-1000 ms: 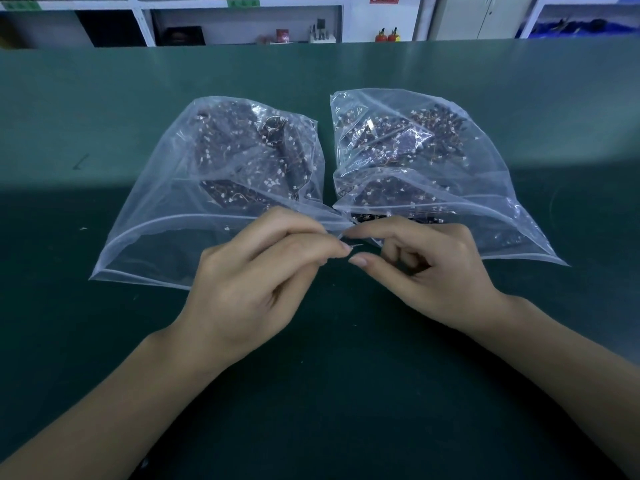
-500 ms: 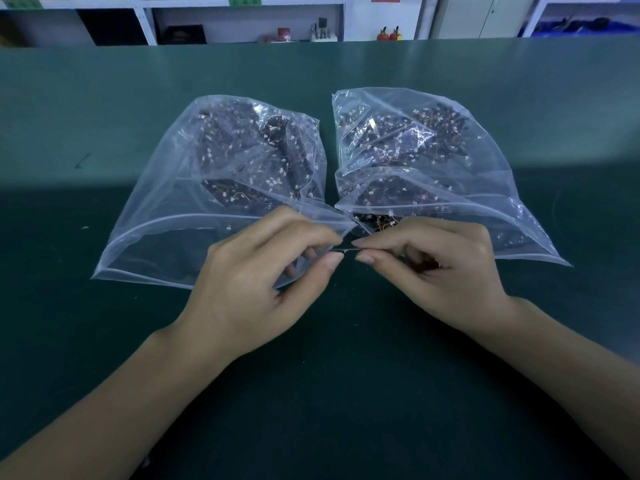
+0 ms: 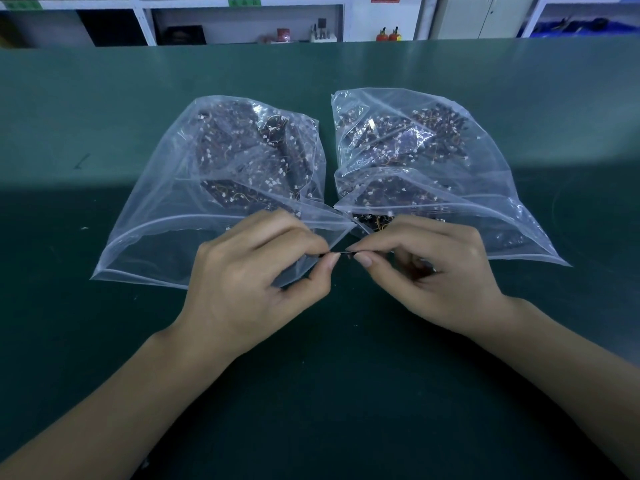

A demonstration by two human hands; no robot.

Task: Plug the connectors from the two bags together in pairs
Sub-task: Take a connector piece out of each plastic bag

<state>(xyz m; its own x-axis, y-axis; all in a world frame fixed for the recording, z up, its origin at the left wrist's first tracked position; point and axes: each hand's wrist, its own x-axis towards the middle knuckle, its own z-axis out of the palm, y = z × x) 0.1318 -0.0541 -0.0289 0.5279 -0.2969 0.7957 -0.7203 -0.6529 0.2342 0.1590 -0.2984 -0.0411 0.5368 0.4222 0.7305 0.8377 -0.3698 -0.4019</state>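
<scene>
Both hands meet low over the dark green table mat (image 3: 104, 341), fingertip to fingertip, just in front of the two bags. The left hand (image 3: 256, 282) curls its thumb and forefinger into a pinch on one end of a small dark connector piece (image 3: 336, 253); the right hand (image 3: 429, 271) pinches the other end the same way, its remaining fingers curled loosely under the palm. Whether that piece is one connector or two pushed together is too small to tell. Behind the left hand lies a clear plastic zip bag (image 3: 166, 216) with its mouth open toward the person, holding a dark tangle of wired connectors with small white plugs. Just beside it, behind the right hand, lies a second clear plastic zip bag (image 3: 485, 188) with the same kind of contents. White shelving (image 3: 145, 26) runs along the far edge of the table.
</scene>
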